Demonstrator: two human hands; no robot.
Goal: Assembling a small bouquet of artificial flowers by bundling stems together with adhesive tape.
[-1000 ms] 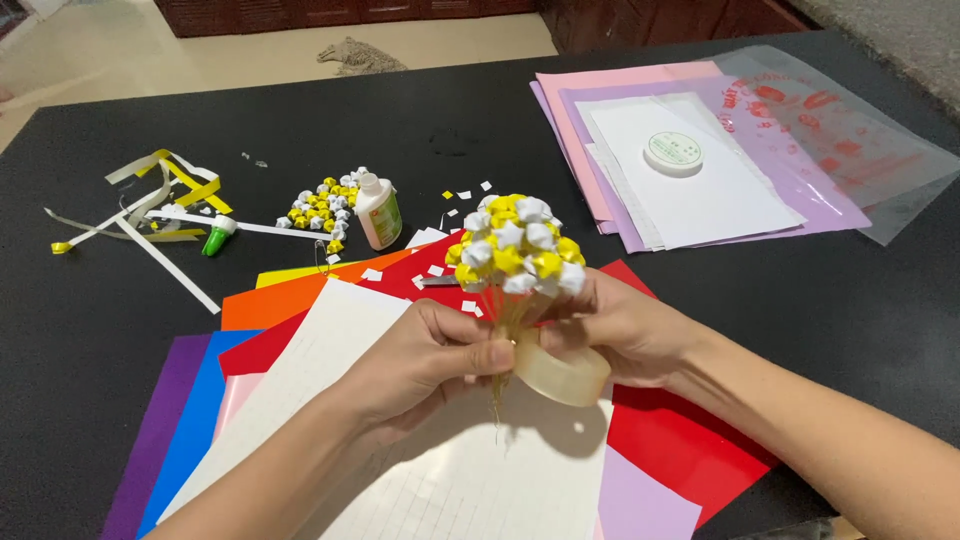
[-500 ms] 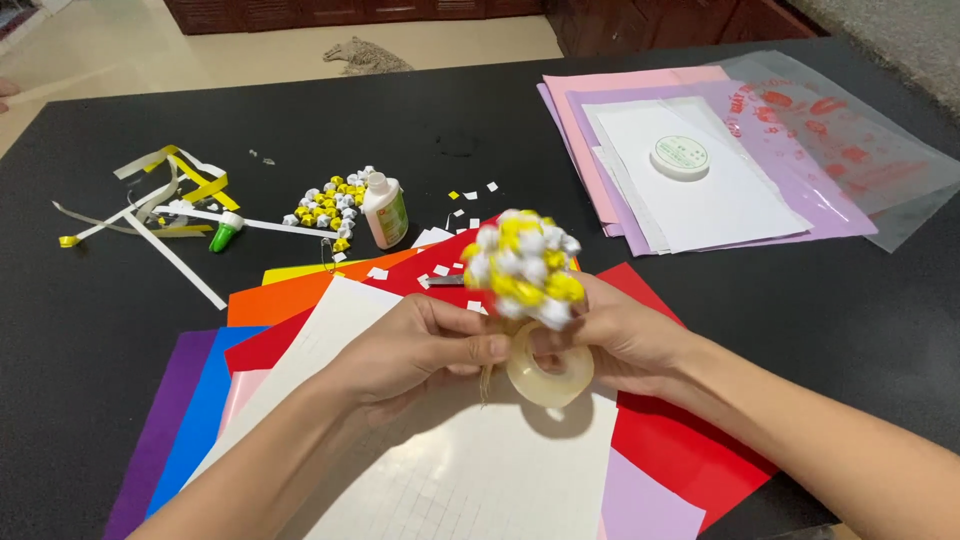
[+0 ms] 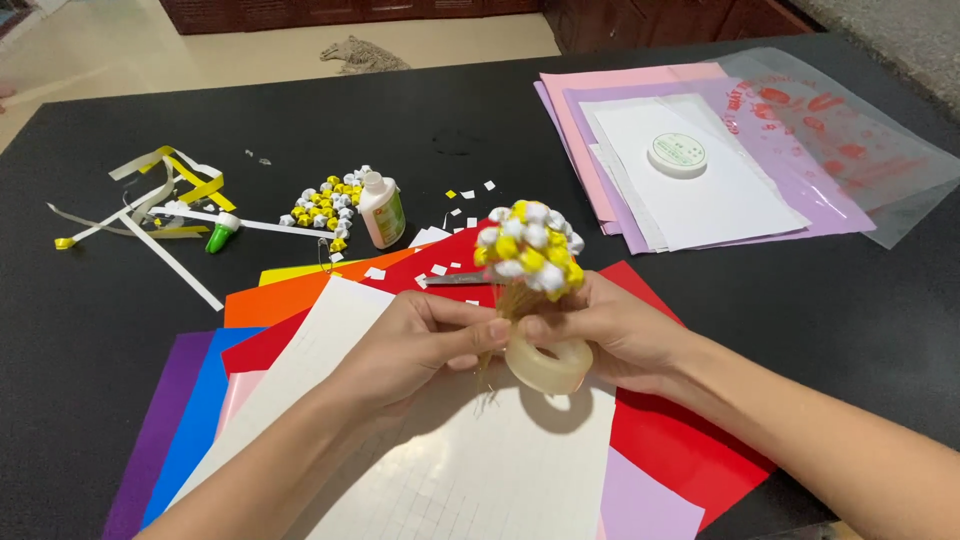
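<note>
A small bouquet of yellow and white paper stars point(image 3: 530, 250) on thin stems stands upright between both hands. My left hand point(image 3: 420, 345) pinches the stems just under the cluster with thumb and fingers. My right hand point(image 3: 615, 335) grips the stems from the other side, and a roll of clear tape point(image 3: 548, 365) hangs at its fingers just below the stems. Both hands hover over a white gridded sheet point(image 3: 470, 470) that lies on fanned coloured paper point(image 3: 300, 300).
A small glue bottle point(image 3: 381, 210) stands by a heap of loose paper stars point(image 3: 325, 205). Paper strips and a green cap point(image 3: 222, 235) lie at the left. Pink, purple and white sheets with a white tape roll point(image 3: 677, 155) and a clear plastic bag point(image 3: 850, 130) sit at the right.
The bouquet and tape roll have stayed between the hands, turning slightly; the hands shifted a little while the view moved closer.
</note>
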